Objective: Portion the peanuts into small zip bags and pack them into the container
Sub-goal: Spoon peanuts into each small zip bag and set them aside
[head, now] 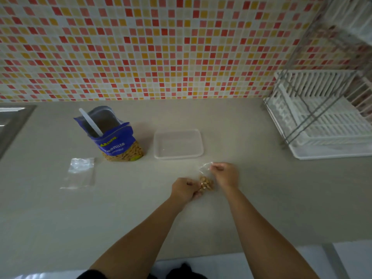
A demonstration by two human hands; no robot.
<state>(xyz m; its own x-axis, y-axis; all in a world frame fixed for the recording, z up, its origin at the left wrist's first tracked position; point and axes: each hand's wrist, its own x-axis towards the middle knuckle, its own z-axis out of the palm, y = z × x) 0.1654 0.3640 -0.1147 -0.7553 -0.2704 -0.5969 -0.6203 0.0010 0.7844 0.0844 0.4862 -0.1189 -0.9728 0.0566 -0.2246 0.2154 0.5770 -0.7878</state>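
Pinching bag (205, 183) top with right hand (224, 174), gripping its peanut-filled bottom with left hand (186, 188), likely stretching the zip for sealing. Held over counter, near empty container (178, 156), handy for packing. Spare bags (80, 174) lying beside pack (118, 143).

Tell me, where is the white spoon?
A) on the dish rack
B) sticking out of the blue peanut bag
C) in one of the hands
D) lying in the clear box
B: the white spoon pokes out of the open top of the blue peanut bag, and the left hand and right hand hold only the small zip bag with peanuts in it.
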